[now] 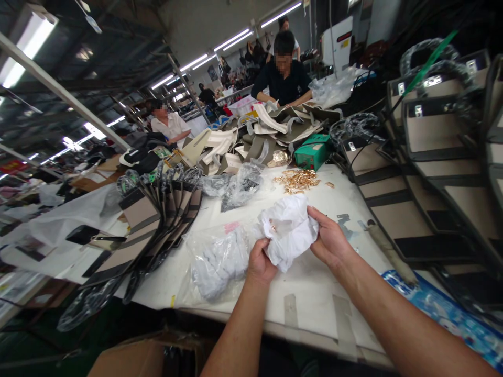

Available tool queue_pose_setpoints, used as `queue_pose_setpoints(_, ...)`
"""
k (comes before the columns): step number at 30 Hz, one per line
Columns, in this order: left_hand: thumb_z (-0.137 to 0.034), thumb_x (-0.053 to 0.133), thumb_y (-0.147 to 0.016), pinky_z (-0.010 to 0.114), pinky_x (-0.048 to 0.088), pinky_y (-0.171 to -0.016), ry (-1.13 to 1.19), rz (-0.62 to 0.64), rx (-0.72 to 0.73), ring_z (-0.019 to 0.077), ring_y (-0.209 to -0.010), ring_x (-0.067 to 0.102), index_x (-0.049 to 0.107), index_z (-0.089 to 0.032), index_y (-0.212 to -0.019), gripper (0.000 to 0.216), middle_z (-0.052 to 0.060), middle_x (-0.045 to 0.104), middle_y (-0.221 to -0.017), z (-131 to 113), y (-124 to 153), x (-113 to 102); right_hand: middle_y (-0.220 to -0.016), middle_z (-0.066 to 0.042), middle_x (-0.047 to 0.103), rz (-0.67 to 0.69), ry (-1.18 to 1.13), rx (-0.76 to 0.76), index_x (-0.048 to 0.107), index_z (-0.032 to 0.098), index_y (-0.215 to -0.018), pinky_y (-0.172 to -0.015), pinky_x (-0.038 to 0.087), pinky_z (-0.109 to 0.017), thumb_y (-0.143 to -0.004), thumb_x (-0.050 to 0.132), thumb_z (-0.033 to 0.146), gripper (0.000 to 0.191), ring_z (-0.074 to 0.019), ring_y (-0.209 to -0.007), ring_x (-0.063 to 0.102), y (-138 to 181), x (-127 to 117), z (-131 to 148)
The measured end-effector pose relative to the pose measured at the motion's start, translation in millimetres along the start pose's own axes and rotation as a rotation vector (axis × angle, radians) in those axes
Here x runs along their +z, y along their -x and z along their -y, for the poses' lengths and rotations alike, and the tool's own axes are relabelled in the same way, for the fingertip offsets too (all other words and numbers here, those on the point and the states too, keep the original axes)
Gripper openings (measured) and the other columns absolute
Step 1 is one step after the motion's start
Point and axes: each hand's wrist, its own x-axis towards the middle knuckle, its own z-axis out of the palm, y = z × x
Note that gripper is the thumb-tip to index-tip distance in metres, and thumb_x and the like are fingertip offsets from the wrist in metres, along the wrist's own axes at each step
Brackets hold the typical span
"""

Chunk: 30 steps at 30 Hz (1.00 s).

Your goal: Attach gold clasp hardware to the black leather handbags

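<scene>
Between my two hands a crumpled sheet of white wrapping paper [293, 230] is held above the table, with a few small gold pieces visible in its fold. My left hand [262, 262] pinches its lower left edge. Gripping the right edge, my right hand [328, 235] has its thumb on top and its other fingers partly hidden. A pile of gold metal fittings [297, 181] lies just beyond the paper. To the left, a clear plastic bag [220, 262] with white wrapped contents rests on the table.
Stacked bag panels with plastic-wrapped handles stand at left [143, 225] and right [428, 193]. A green box [312, 152] sits behind the fittings, near a heap of cut pieces [267, 131]. A person [283, 73] works across the table. An open cardboard box [133, 358] is below the front edge.
</scene>
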Motion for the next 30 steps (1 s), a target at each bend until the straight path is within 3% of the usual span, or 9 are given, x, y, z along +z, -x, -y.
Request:
queue_pose_setpoints(6, -0.020, 0.073, -0.064, 0.040, 0.050, -0.098, -0.067, 0.036, -0.027, 0.0307, -0.113, 0.065, 0.070, -0.014, -0.103, 0.040, 0.010, 0.076, -0.102, 3, 0, 1, -0.096, -0.003, 0.078, 0.040, 0.028, -0.042, 0.070, 0.021, -0.100, -0.089, 0.058, -0.037, -0.081, 0.068, 0.022, 0.019, -0.0250, -0.095, 0.073, 3, 2, 8)
queue_pose_setpoints(10, -0.034, 0.080, -0.068, 0.041, 0.049, -0.098, -0.092, 0.105, 0.007, 0.0310, -0.116, 0.063, 0.068, -0.015, -0.111, 0.048, 0.012, 0.073, -0.113, 4, 4, 11, -0.096, -0.002, 0.078, 0.012, 0.060, -0.077, 0.070, 0.022, -0.096, -0.088, 0.058, -0.037, -0.082, 0.069, 0.023, 0.015, -0.0249, -0.094, 0.073, 6, 6, 14)
queue_pose_setpoints(13, -0.035, 0.086, -0.065, 0.038, 0.051, -0.092, -0.217, 0.096, 0.042, 0.0285, -0.106, 0.067, 0.066, -0.016, -0.114, 0.056, 0.012, 0.072, -0.115, 10, 7, 24, -0.094, -0.002, 0.078, 0.025, 0.081, -0.059, 0.070, 0.022, -0.095, -0.087, 0.058, -0.038, -0.082, 0.068, 0.024, 0.013, -0.0248, -0.093, 0.073, 7, 7, 16)
queue_pose_setpoints(17, -0.023, 0.086, -0.060, 0.032, 0.051, -0.076, -0.350, 0.006, 0.030, 0.0230, -0.083, 0.069, 0.068, -0.014, -0.108, 0.052, 0.010, 0.075, -0.099, 19, 6, 38, -0.091, -0.002, 0.078, 0.001, 0.082, -0.048, 0.070, 0.022, -0.096, -0.087, 0.059, -0.039, -0.083, 0.066, 0.026, 0.015, -0.0254, -0.091, 0.073, 6, 5, 22)
queue_pose_setpoints(24, -0.013, 0.076, -0.057, 0.028, 0.049, -0.069, -0.187, 0.053, -0.010, 0.0161, -0.067, 0.064, 0.070, -0.012, -0.093, 0.037, 0.004, 0.072, -0.078, 16, -15, 46, -0.081, -0.004, 0.077, -0.080, 0.114, -0.176, 0.070, 0.021, -0.091, -0.087, 0.058, -0.046, -0.080, 0.064, 0.034, 0.017, -0.0302, -0.093, 0.072, -13, -6, 64)
queue_pose_setpoints(30, -0.013, 0.077, -0.057, 0.032, 0.052, -0.077, -0.161, 0.186, -0.074, 0.0213, -0.078, 0.069, 0.068, -0.013, -0.099, 0.043, 0.007, 0.074, -0.088, 14, -47, 64, -0.070, -0.003, 0.073, -0.140, 0.230, -0.323, 0.066, 0.021, -0.080, -0.079, 0.059, -0.041, -0.080, 0.062, 0.034, 0.013, -0.0277, -0.082, 0.072, -31, 18, 105)
